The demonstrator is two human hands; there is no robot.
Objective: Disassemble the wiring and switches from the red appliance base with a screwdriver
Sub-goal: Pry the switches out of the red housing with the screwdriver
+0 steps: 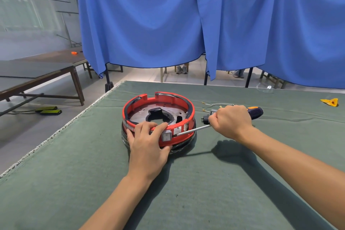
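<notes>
Red base (183,137) mid-table, left hand (149,142) gripping its near rim; right hand (230,120) fisted round screwdriver (194,129), tip beside white switch (166,136): prying stage, next needs steady leverage.

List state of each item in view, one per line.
red appliance base: upright on the mat, open-topped
rocker switch: still mounted in base wall
screwdriver: gripped, tip at base wall beside switch
wiring: loose on mat
left hand: holding base rim
right hand: gripping screwdriver
</notes>
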